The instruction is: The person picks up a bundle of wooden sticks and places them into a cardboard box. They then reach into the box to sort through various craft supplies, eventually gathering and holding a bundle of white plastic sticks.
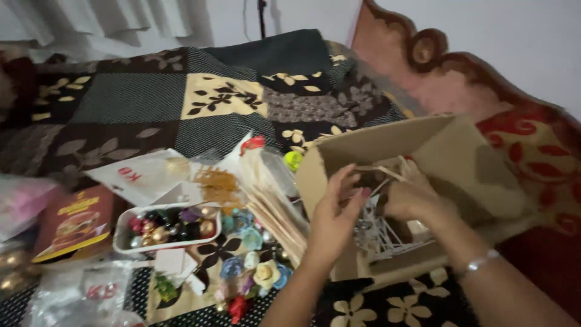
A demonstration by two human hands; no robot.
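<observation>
Left of the grip sits a white tray of beads (166, 230). Small fabric flowers (257, 272) lie nearer. A patchwork bedspread (157, 100) stretches beyond

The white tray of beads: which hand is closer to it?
Left. The left hand is at the cardboard box's opening, nearer the tray of beads; the right hand reaches inside the box, farther away.

Open brown carton (387, 151); orange packet (75, 221) leftward.
</observation>
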